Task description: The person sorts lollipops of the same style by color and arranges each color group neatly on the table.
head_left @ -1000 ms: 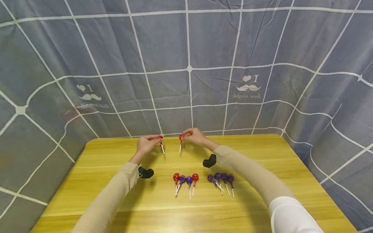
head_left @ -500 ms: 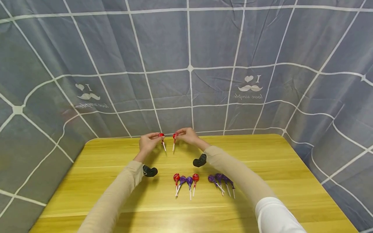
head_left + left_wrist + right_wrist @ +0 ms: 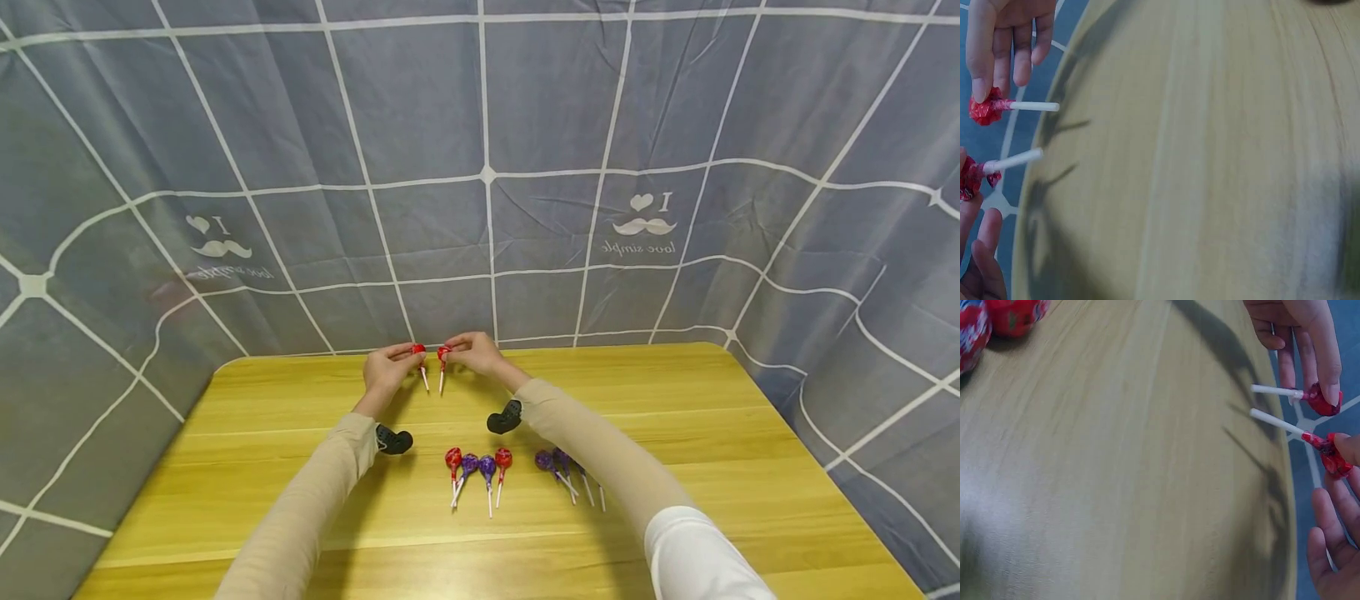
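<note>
Near the table's far edge, my left hand [image 3: 384,368] pinches a red-wrapped lollipop [image 3: 418,350] by its round head. A second red lollipop [image 3: 442,353] is pinched by my right hand [image 3: 478,353], just to the right of the first. Both white sticks point back toward me, held above the wood with their shadows below. In the left wrist view, the right hand's lollipop [image 3: 985,111] and the left hand's lollipop [image 3: 969,180] have a small gap between them. The right wrist view shows the two sticks close together.
In the table's middle lies a row of red lollipops [image 3: 503,458] and purple lollipops [image 3: 487,465]. Several more purple lollipops [image 3: 545,460] lie to its right, partly hidden by my right sleeve [image 3: 600,450]. A grey gridded curtain [image 3: 427,233] hangs behind the table [image 3: 660,392].
My right hand has moved left with its red lollipop, and my left hand slightly right, bringing the two lollipops close together. The right sleeve now covers more of the purple group.
</note>
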Motion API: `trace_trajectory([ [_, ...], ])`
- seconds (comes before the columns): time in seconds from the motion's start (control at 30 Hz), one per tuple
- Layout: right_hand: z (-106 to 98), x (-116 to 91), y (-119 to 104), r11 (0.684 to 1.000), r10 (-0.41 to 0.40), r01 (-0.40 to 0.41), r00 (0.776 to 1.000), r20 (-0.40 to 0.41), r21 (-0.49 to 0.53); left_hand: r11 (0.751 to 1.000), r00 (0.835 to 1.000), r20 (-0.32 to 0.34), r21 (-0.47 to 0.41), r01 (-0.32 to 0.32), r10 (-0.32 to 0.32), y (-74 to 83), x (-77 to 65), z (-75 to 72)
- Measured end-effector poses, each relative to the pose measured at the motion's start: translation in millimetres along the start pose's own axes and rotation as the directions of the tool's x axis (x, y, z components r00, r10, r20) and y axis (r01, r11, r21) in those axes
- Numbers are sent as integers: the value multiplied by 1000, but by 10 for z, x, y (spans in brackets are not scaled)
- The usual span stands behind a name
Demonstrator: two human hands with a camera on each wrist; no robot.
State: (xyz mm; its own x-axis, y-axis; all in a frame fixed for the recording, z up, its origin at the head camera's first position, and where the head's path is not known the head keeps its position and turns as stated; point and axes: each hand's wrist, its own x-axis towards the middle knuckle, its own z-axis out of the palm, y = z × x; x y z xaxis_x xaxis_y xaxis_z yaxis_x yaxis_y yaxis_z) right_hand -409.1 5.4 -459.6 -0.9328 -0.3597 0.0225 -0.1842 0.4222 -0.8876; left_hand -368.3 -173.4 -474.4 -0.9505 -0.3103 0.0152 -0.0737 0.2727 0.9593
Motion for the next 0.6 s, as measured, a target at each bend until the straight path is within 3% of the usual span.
trace_trajectory([
  [0.47, 127, 68, 80, 999, 39, -38, 999, -35, 27, 999, 1000, -19, -48, 7, -8, -71, 27, 65],
  [0.6, 160, 66, 103, 998, 54, -55, 997, -57, -17, 1000, 999, -31, -19, 6, -7, -89, 22, 123],
])
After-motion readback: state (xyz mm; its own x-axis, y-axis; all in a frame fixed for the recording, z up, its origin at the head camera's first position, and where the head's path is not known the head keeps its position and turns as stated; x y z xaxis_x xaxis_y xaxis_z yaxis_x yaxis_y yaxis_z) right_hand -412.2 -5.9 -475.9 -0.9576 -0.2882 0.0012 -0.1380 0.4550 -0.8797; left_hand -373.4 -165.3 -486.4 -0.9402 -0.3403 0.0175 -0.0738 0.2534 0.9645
